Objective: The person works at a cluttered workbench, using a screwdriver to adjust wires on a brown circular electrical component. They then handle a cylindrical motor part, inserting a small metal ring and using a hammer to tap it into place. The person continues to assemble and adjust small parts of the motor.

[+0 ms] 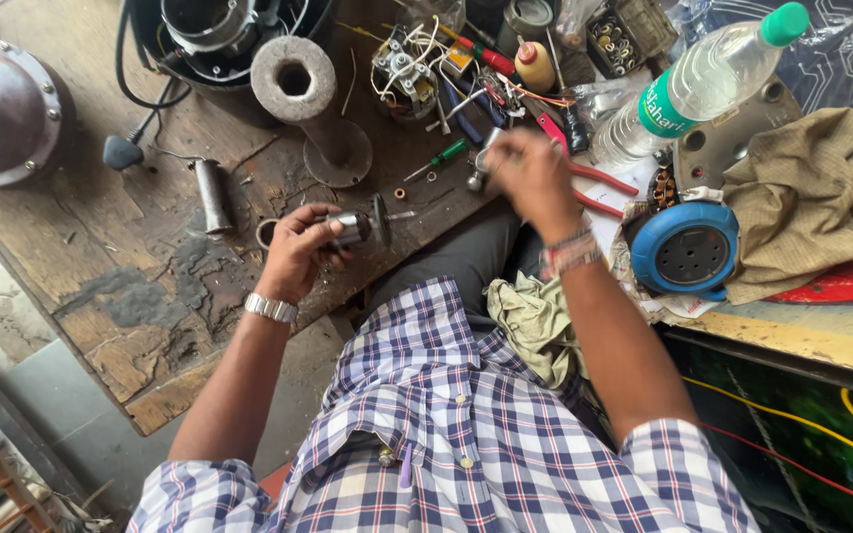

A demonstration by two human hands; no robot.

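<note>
Down over the worn wooden workbench [120, 286], the left hand [298, 252] is curled around a small cylindrical metal motor part [355, 227], whose disc-shaped end points right — it is held just above the bench's near edge. The right hand [533, 178] is raised a little farther off and to the right, blurred, its fingers closed on a small metal piece [481, 166]; what that piece is cannot be told. Between the hands and beyond them lie a green-handled screwdriver [443, 156] and red-handled pliers [584, 178]. Farther still stands a heavy flanged metal tube [308, 104], upright on the bench. To the right lies a clear plastic bottle [693, 89] with a green cap, tilted on its side, and nearer, a round blue cable reel [685, 250] beside a crumpled beige cloth [812, 197].
</note>
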